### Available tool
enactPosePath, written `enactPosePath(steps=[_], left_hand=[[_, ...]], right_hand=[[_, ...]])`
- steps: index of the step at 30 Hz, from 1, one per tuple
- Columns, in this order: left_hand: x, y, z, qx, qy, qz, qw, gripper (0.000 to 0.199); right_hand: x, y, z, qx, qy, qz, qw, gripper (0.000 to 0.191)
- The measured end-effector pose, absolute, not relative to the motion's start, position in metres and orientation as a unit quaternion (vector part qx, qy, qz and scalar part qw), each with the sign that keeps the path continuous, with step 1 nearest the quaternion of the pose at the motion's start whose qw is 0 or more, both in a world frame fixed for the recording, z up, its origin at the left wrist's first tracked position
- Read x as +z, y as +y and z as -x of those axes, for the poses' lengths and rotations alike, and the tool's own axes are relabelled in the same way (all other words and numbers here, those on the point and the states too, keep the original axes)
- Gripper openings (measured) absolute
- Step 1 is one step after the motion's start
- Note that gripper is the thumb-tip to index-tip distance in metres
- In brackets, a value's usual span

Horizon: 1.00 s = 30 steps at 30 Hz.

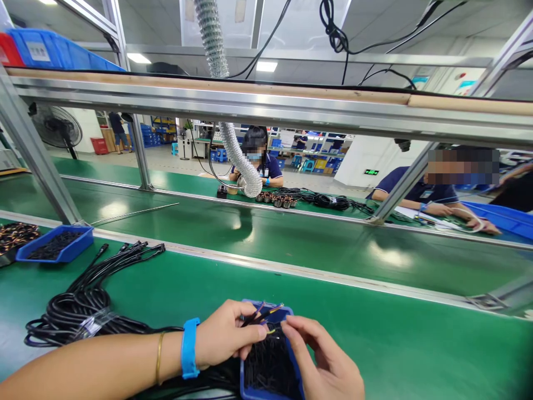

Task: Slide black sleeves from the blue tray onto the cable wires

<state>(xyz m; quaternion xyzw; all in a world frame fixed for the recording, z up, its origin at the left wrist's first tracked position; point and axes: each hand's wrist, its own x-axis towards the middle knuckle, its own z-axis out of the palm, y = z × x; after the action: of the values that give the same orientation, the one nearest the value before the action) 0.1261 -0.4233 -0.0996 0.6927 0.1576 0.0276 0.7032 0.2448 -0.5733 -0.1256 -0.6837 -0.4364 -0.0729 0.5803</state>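
Note:
My left hand, with a blue wrist band and a thin bangle, is closed on black cables. Their ends show thin coloured wires, among them yellow and purple ones. Close to these ends, my right hand pinches thumb and forefinger together; whatever is between the fingertips is too small to make out. Beneath both hands stands a blue bin filled with short black tube-like pieces.
A tied bundle of black cables lies on the green table at left. Behind it is a blue tray of small black pieces. Metal frame posts and a rail cross ahead. Two people work beyond, near a silver duct hose.

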Motion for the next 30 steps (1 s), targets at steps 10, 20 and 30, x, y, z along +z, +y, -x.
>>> enactPosePath(steps=[10, 20, 30], left_hand=[[-0.104, -0.422, -0.129, 0.024, 0.173, -0.698, 0.695, 0.040], [-0.104, -0.416, -0.125, 0.058, 0.149, -0.709, 0.687, 0.051], [-0.101, -0.423, -0.121, 0.079, 0.134, -0.650, 0.744, 0.028]], right_hand=[[-0.106, -0.574, -0.257, -0.131, -0.640, 0.580, 0.486, 0.028], [-0.106, -0.564, -0.240, -0.047, -0.561, 0.616, 0.551, 0.021], [-0.128, -0.563, -0.236, 0.166, -0.443, 0.655, 0.589, 0.018]])
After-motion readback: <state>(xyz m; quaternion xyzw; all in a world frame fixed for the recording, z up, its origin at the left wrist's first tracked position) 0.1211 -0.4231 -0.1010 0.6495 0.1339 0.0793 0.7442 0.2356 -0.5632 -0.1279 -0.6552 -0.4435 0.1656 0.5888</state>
